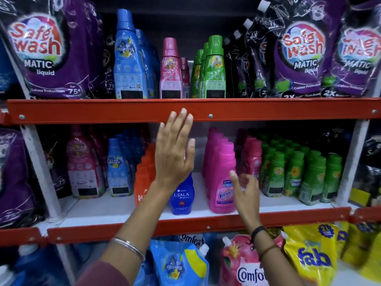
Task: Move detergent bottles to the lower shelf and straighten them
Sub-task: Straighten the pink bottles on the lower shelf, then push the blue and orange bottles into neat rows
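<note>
My left hand (175, 149) is raised with fingers spread, its fingertips in front of the red edge of the upper shelf (268, 110), and it holds nothing. My right hand (246, 191) is lower, open and slightly blurred, just right of the front pink Vanish bottle (221, 178) on the lower shelf (123, 207). A small blue Ujala bottle (182, 196) stands below my left palm. On the upper shelf stand a blue bottle (128, 62), a pink bottle (171, 73) and green bottles (213, 71).
Purple Safewash pouches (47, 50) fill both ends of the upper shelf. The lower shelf holds orange bottles (142, 182), blue bottles (118, 172), pink bottles (251, 159) and several green Comfort bottles (296, 174). Refill pouches (305, 252) sit on the bottom level.
</note>
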A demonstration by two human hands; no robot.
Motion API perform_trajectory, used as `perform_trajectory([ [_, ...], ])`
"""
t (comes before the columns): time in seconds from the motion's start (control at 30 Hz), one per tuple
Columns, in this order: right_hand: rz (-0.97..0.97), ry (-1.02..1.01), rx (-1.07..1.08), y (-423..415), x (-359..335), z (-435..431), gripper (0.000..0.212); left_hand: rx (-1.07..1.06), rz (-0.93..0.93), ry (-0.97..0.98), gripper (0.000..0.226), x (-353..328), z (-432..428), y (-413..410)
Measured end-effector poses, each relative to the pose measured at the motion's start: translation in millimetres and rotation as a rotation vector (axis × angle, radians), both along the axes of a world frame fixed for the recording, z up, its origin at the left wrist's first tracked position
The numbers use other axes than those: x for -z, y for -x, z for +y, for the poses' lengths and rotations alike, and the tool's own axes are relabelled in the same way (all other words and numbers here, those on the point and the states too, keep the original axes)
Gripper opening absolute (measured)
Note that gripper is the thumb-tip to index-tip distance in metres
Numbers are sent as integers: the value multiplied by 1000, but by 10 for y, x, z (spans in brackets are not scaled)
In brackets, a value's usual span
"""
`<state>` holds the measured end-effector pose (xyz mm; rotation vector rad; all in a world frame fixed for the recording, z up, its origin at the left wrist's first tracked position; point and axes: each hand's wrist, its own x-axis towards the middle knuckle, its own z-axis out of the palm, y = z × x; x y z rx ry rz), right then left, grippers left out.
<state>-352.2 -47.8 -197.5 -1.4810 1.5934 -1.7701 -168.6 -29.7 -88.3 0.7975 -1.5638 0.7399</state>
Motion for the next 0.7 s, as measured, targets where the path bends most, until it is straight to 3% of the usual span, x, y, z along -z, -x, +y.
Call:
perform_trajectory([
  [0.17,-272,29,-213,124,6,124,50,179,45,-184,46,589,84,386],
  [0.23,-317,5,-287,162,64,144,59,222,73,-287,47,804,85,516],
  [0.33,-301,-63,-342,205,144,148,100,290,146,-465,48,1040,80,672],
  [0.4,-287,-95,-372,230,169,139,110,345,229,-579,51,1150,57,763],
  [0.53,-276,-127,-450,280,208,94,108,387,428,-804,52,1301,-7,905],
  [0.7,-281,-136,-508,324,228,36,84,449,537,-919,50,1362,-12,964],
])
